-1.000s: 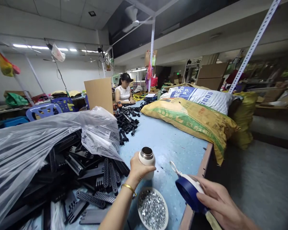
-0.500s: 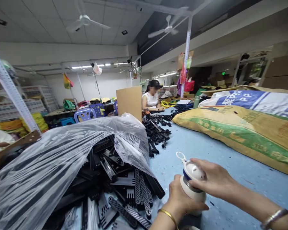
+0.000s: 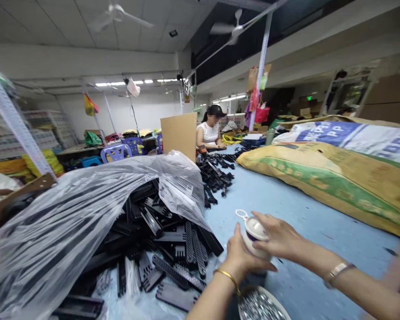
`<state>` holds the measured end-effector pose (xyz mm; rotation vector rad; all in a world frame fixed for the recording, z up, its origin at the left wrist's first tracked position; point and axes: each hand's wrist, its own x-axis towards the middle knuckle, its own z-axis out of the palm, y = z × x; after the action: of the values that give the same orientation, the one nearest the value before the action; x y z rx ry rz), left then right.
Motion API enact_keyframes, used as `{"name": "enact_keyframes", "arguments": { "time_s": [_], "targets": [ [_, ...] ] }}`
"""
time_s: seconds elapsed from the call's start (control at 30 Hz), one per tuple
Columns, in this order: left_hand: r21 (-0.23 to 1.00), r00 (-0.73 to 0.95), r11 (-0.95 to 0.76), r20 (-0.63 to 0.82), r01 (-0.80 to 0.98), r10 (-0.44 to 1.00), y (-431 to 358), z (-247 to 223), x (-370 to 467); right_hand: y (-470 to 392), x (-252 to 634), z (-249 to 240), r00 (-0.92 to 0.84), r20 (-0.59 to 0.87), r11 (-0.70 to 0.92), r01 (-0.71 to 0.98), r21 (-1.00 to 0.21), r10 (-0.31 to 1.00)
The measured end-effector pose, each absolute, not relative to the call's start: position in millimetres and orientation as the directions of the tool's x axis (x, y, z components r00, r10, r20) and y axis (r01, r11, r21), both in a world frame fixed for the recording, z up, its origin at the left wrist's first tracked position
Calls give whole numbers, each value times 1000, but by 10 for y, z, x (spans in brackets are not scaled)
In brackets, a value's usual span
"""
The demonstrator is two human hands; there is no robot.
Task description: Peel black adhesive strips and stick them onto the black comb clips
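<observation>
Over the blue table I hold a white bottle [image 3: 248, 246] with a white lid [image 3: 257, 228] that has a loop on it. My left hand [image 3: 240, 258] is wrapped around the bottle's body. The fingers of my right hand [image 3: 281, 238] grip the lid from the side. A dark blue band shows just under the lid. Below my hands, a dish [image 3: 284, 306] full of small shiny metal pieces [image 3: 260, 306] is partly cut off by the frame. Left of my left hand lie black plastic parts with comb-like teeth [image 3: 178, 238], spilling from a clear plastic bag [image 3: 96, 195].
A yellow and green woven sack [image 3: 326, 173] lies on the right, with a white and blue sack [image 3: 349, 132] behind it. Small black parts [image 3: 216, 175] are heaped farther back, near a cardboard sheet [image 3: 179, 135] and a seated person [image 3: 210, 133]. Something blurred enters at the lower right edge.
The view has shifted and the dish of metal pieces shows more. My hands and the bottle appear farther left. The lid now sits closer to the body, the metal ring hidden.
</observation>
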<state>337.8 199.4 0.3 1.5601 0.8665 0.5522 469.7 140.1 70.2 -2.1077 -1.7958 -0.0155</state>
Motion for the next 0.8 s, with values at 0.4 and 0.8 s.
{"name": "enact_keyframes", "arguments": {
  "time_s": [0.4,0.8],
  "targets": [
    [924,556,-267,75,273,828,1585,275,2473,1417,4690,897,375,187,-258,853,-454,908],
    [940,400,-286,193,188,896,694,-144,1308,1411,4578,827,328,309,-219,915,-339,892]
  ]
}}
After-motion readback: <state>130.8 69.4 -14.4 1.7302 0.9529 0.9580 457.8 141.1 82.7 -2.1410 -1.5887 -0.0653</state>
